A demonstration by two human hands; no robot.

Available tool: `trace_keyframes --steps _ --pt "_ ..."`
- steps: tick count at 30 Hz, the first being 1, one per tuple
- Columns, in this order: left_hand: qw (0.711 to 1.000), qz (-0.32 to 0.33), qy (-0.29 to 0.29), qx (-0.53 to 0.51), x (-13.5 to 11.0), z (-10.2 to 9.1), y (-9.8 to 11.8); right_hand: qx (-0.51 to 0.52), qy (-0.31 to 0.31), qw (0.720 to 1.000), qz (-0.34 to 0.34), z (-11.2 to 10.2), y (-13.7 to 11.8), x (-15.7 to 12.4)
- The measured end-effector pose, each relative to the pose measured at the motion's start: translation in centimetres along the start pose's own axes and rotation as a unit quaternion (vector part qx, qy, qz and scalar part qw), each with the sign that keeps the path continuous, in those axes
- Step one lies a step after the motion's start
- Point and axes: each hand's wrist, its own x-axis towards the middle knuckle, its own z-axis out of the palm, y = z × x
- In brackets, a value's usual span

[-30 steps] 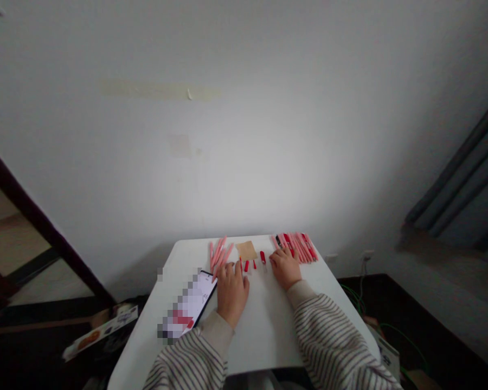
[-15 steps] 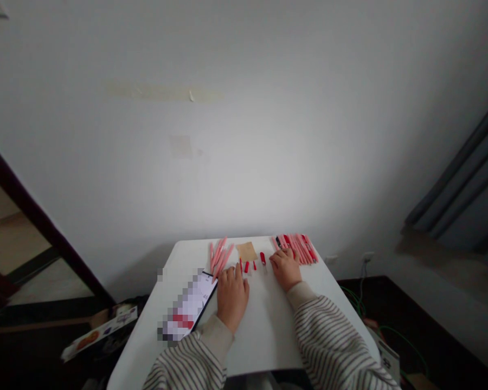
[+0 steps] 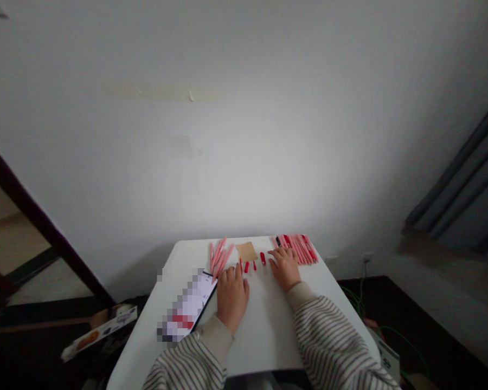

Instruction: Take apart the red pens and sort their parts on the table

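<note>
My left hand lies on the white table with its fingers stretched forward, open, beside the phone. Just past its fingertips are small red pen parts: a thin red stick, a short red piece and a smaller one. My right hand is open, its thumb and index finger apart near a red piece with a clear end. Behind its fingers a row of pink and red pens lies side by side, partly covered. A tan paper square lies between the hands, farther back.
Several pink pens lie loosely at the back left. A phone with a lit, partly blurred screen rests left of my left hand. The table's back edge meets the wall. Green cables run on the floor at right.
My right index finger has stretched out to the left, away from the thumb, and the hand has shifted slightly. My left hand stays in place.
</note>
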Motion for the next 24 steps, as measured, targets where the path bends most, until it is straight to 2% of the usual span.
trace_keyframes --steps 6,14,24 --pt "1.0 -0.001 0.004 0.001 0.1 0.1 0.2 0.053 -0.005 0.996 -0.068 -0.6 -1.4 -0.4" --pt "1.0 0.002 0.003 -0.004 0.1 -0.1 0.4 0.035 -0.058 0.992 -0.105 -0.4 -2.1 -0.5" --pt "1.0 -0.003 0.005 -0.001 0.1 0.0 0.4 0.018 -0.054 0.991 -0.119 -0.1 -2.0 -0.4"
